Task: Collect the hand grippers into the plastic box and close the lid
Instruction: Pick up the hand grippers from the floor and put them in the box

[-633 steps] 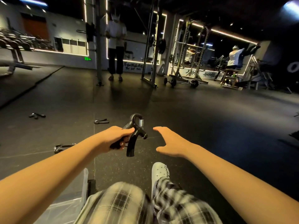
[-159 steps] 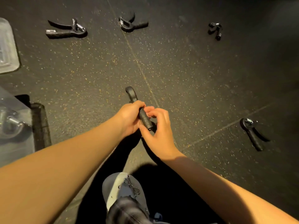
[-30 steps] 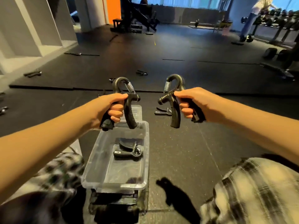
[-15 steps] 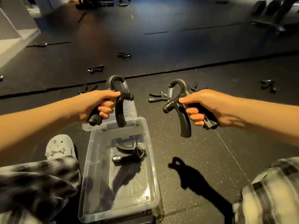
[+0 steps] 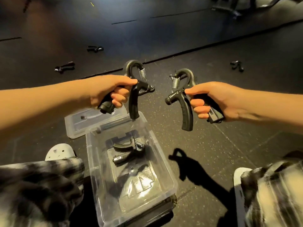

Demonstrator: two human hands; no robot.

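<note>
Left hand (image 5: 105, 91) wraps one handle of hand gripper A (image 5: 133, 102), above the plastic box (image 5: 165, 161) far rim. Right hand (image 5: 218, 99) grips gripper B (image 5: 186, 112) over floor, right of the box. Risk: B released here misses, or its free handle snags the rim. Box interior mostly open beside the stored gripper (image 5: 127, 151). Lid (image 5: 78, 123) lies just beyond.

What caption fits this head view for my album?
Left hand grips one hand gripper, right hand a second gripper; third gripper in the open plastic box.
</note>
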